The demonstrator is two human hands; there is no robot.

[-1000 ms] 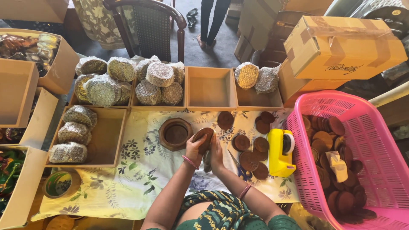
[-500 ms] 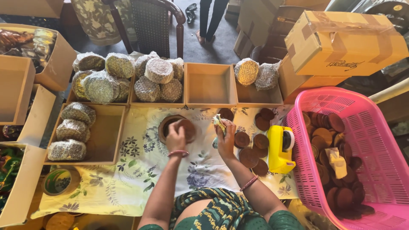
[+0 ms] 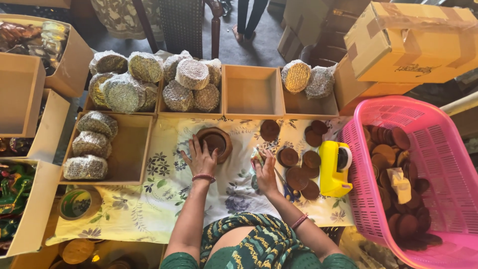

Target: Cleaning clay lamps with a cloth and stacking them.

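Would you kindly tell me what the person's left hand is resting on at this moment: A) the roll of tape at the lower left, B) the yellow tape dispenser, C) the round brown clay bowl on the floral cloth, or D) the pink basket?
C: the left hand lies with fingers spread on the near rim of the brown clay bowl, well apart from the yellow tape dispenser and the pink basket.

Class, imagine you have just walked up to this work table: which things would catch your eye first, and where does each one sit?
The bright pink basket at the right edge, holding brown clay discs, stands out first, with a yellow tape dispenser just left of it. Behind the flowered cloth, cardboard trays carry round bundles in glittery wrap. In the middle, the left hand rests on a brown clay bowl, and the right hand holds something small.
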